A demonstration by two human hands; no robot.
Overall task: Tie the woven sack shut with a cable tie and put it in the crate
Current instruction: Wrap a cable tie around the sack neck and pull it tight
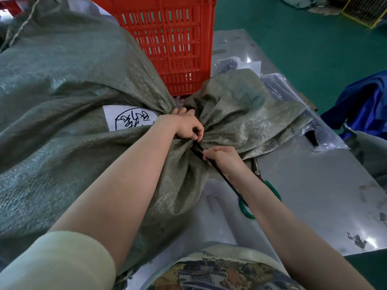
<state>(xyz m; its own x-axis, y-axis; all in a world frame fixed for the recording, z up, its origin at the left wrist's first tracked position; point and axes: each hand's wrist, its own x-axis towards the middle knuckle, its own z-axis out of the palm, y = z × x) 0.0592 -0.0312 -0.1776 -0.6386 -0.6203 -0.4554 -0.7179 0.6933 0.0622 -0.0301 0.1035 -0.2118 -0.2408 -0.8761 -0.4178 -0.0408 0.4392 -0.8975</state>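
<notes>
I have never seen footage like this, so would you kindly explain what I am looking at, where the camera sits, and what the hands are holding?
There is no machine here: a person wears a wide-angle camera on the head, looking down at their own two bare arms. The left hand clamps the gathered neck of a big grey-green woven sack, which lies on a shiny metal table. The right hand grips a thin black cable tie that runs from the neck towards the person. Green-handled scissors lie on the table partly under the right forearm. Behind the sack stands a red slatted crate. Clear plastic packets lie to the right.
</notes>
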